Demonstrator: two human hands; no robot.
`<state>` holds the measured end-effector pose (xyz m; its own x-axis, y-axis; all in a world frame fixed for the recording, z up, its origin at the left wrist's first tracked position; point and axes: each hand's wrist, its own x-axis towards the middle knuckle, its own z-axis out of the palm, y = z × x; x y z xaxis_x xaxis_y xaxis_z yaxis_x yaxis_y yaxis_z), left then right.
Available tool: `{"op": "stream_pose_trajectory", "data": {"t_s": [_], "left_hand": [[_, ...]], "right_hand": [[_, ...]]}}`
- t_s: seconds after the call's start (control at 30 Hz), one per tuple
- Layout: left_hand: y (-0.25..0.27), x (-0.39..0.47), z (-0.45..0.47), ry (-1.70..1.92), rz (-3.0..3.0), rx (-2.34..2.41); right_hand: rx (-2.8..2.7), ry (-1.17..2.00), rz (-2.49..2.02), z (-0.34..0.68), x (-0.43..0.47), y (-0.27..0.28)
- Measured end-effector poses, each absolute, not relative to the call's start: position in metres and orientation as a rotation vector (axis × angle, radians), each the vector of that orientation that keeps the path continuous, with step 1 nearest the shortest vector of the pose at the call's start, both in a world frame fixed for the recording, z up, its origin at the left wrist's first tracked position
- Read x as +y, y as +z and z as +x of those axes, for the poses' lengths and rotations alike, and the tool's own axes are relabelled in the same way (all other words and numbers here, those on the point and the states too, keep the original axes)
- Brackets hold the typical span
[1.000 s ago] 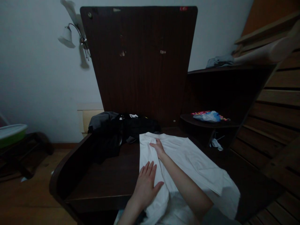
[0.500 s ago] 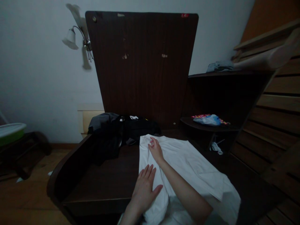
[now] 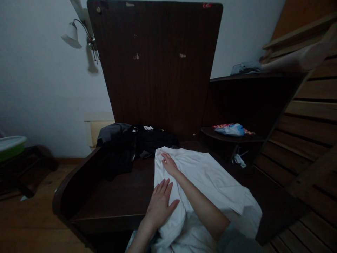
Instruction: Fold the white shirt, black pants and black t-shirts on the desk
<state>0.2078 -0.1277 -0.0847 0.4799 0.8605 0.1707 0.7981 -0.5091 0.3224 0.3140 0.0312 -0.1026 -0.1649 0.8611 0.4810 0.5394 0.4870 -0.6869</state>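
Observation:
A white garment (image 3: 210,179) lies spread on a dark wooden surface (image 3: 123,196), folded along its left edge. My left hand (image 3: 160,203) rests flat on the near part of that folded edge, fingers spread. My right hand (image 3: 168,164) reaches farther along the same edge, near the garment's far left corner, fingers curled and pressing on the cloth. Whether it pinches the fabric is unclear in the dim light.
A heap of black and grey clothes (image 3: 131,144) sits behind the white garment. A tall dark board (image 3: 155,66) stands upright at the back. A colourful plastic bag (image 3: 230,129) lies on a small shelf to the right. A wall lamp (image 3: 76,35) hangs at upper left.
My right hand slid a little left and farther along the folded edge toward the corner. My left hand has stayed flat on the cloth. The view shifted slightly.

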Motion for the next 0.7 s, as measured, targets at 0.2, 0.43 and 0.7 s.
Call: {"op": "stream_pose_trajectory", "data": {"t_s": [0.2,0.43,0.7], "left_hand": [[-0.083,-0.127,0.208,0.409,2.55,1.446],[-0.082,-0.128,0.209,0.384,2.548,1.463],[-0.084,-0.127,0.207,0.41,2.539,1.455]], "right_hand": [[-1.881,0.347,-1.225,0.313,0.031,-0.104],[-1.874,0.356,-1.236,0.313,0.028,-0.099],[-1.37,0.273,-1.623,0.328,0.012,-0.075]]}}
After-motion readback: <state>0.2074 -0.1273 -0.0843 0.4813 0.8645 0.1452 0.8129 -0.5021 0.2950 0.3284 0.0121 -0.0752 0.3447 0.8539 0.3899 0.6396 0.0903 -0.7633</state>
